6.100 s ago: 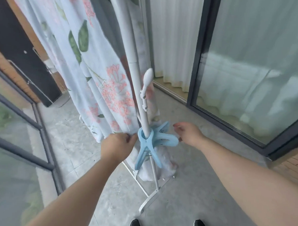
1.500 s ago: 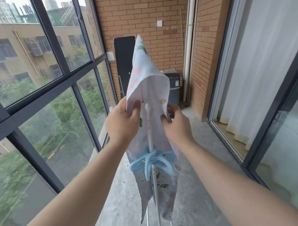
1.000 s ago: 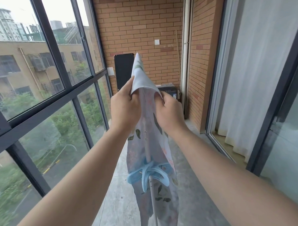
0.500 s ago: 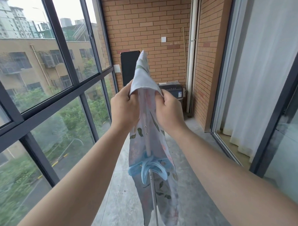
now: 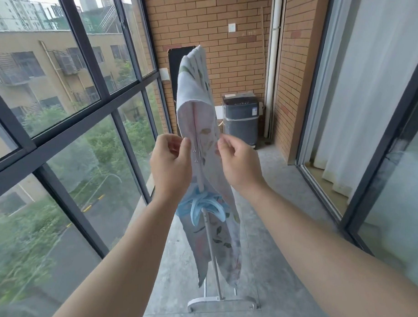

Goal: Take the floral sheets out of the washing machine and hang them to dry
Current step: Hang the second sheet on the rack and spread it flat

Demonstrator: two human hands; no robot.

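Hands curled at either edge of the floral sheet (image 5: 196,99), left hand (image 5: 171,164) and right hand (image 5: 240,164); I can't tell if they pinch it. It drapes over the drying rack (image 5: 212,248), with a blue clip (image 5: 202,206) lower down.

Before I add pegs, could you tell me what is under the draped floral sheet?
A white rack post shows between its edges, with a blue clip lower down. Its top end is hidden by the sheet.

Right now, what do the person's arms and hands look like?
The left forearm and right forearm are bare to the frame edge; no sleeves show. The left hand and right hand wear no gloves, rings, watch or bracelet.
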